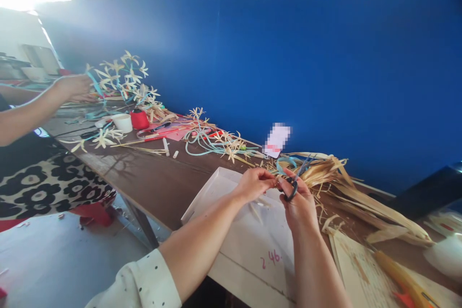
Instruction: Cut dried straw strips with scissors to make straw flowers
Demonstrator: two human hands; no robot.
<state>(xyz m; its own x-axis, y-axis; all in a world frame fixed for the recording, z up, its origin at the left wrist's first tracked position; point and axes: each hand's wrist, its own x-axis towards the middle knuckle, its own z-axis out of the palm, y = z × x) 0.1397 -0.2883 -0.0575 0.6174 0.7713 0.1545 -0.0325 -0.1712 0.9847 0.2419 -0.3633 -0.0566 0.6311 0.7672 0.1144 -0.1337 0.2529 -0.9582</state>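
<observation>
Over a shallow white box lid (202, 195), my two hands meet. My right hand (301, 207) holds scissors (290, 192) by their dark handles, the blades pointing up and away to the right. Its thumb and finger also come close to the fingertips of my left hand (254, 185), which are pinched together. Whatever sits between those fingertips is too small to make out. Just beyond my hands lie dried corn husks (325, 171) in a loose bundle and a curl of light-blue ribbon (285, 163).
Pale husk flowers (231, 147) and bluish stems (191, 149) lie along the table (151, 168). A white cup (122, 123) and red container (139, 119) stand farther left. A co-worker's hand (74, 87) is near upright flowers (128, 77). A blue partition (306, 67) borders the back; a yellow cutter (404, 279) lies right.
</observation>
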